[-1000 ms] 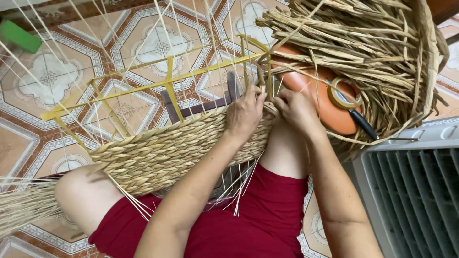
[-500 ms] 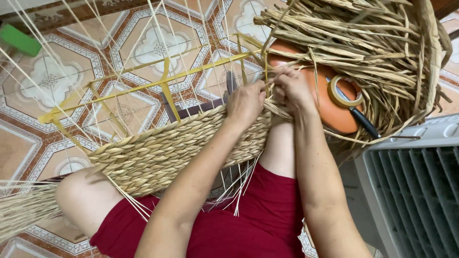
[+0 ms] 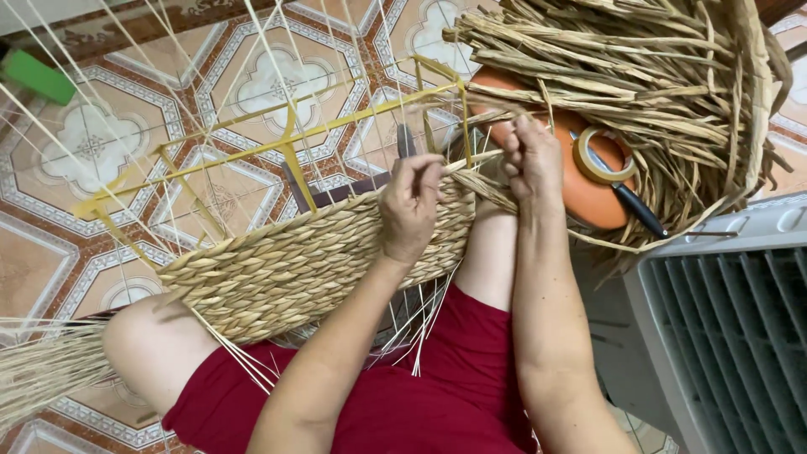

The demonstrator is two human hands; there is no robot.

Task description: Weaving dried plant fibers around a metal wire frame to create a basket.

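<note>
At frame centre a half-woven basket (image 3: 311,261) of braided, ribbed straw is steadied by the left hand (image 3: 410,206) — fingers curled shut over its rim. A flat dry strand (image 3: 492,189) is pinched closed in the right hand (image 3: 531,160), just below the upper-right bundle of loose reeds (image 3: 639,67).

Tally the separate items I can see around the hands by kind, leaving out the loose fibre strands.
Woven baskets in progress: 1
Yellow frames: 1
Orange stools or tubs: 1
Tape rolls: 1
Black-handled tools: 1
Green objects: 1
Grey slatted appliances: 1
Total: 7
</note>
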